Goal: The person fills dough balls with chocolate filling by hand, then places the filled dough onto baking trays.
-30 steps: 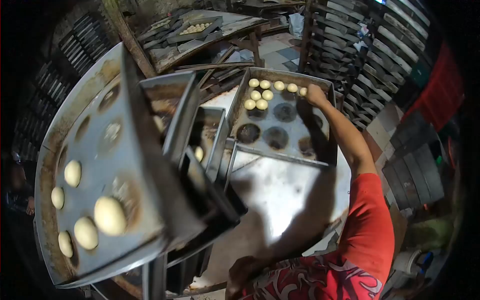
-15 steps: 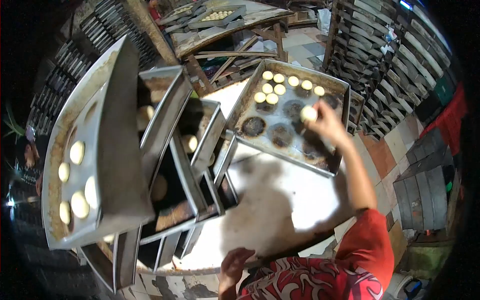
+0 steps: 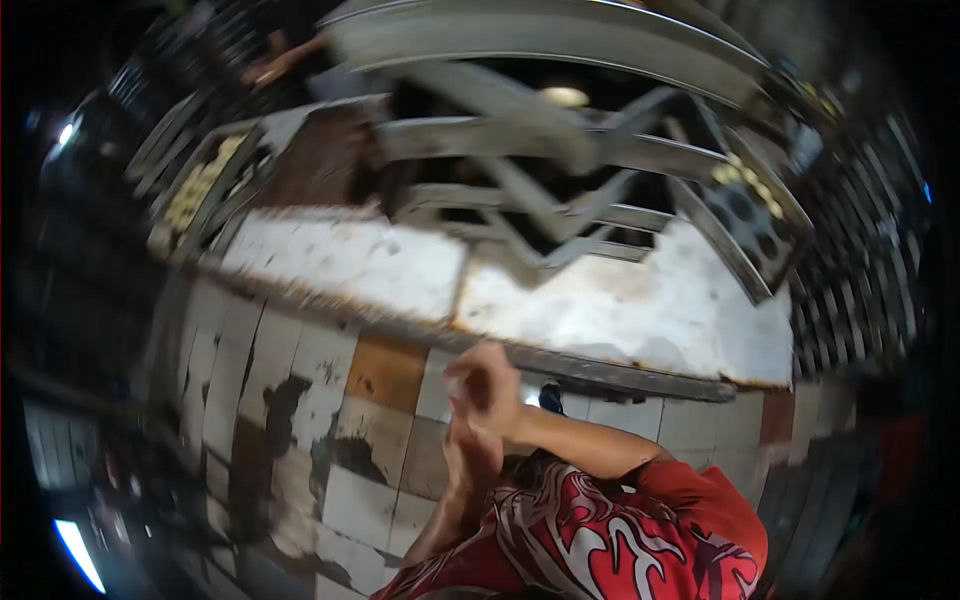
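My right hand [image 3: 490, 388] and my left hand [image 3: 472, 455] are brought together in front of my body, just short of the table edge. They touch, the right one higher, and its fingers look curled. Motion blur hides whether anything lies between them. Beyond the table's right part, a metal baking tray [image 3: 728, 262] holds several pale dough balls [image 3: 750, 185] along its far side, with dark round stains on its bottom. Stacked crosswise at the middle are several metal trays [image 3: 560, 205]; one pale dough ball [image 3: 563, 97] shows among them.
The white-topped table [image 3: 350, 250] has a worn front edge. At its left stands another tray with many dough balls [image 3: 208, 185], beside a brown surface [image 3: 320, 155]. Another person's hand [image 3: 285, 65] shows at upper left. Slatted racks [image 3: 860, 310] stand at right. Stained tiles [image 3: 370, 460] cover the floor.
My view has swung left. My right hand, which held a dough ball over the right tray, has come back to my left hand; no ball is visible in it now.
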Demonstrator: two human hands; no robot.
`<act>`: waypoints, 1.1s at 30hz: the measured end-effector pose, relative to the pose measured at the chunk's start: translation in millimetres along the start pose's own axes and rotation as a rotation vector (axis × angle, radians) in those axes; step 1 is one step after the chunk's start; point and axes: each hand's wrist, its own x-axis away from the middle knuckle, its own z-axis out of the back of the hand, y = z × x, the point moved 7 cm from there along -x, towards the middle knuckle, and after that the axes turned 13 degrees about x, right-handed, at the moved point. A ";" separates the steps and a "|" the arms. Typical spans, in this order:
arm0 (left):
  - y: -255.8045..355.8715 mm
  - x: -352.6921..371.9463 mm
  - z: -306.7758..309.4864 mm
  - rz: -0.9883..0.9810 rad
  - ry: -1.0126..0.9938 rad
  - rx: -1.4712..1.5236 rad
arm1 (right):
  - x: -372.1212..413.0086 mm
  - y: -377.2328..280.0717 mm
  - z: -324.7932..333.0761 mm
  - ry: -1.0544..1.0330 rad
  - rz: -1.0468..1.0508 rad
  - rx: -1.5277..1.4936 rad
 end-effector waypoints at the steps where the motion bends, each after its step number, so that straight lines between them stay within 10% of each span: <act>1: 11.8 -11.3 -1.8 0.261 0.133 0.745 | -5.9 8.0 -14.9 0.025 -0.107 -0.060; 3: 6.3 -8.0 60.1 0.248 0.254 0.864 | -16.5 30.8 -45.9 0.009 -0.428 -0.363; 8: -4.2 -26.9 141.1 0.152 0.382 0.746 | -73.4 131.9 -125.7 -0.106 -0.251 0.338; 18: 25.9 -193.7 168.8 0.165 0.431 0.517 | -164.4 211.8 -225.7 0.188 -0.491 0.306; 23: 31.9 -258.2 139.4 0.223 0.017 0.103 | -187.1 134.9 -225.9 0.074 -0.291 0.314; 33: 105.8 -345.8 213.2 0.577 -0.116 0.604 | -379.0 232.1 -199.9 0.259 -0.271 1.249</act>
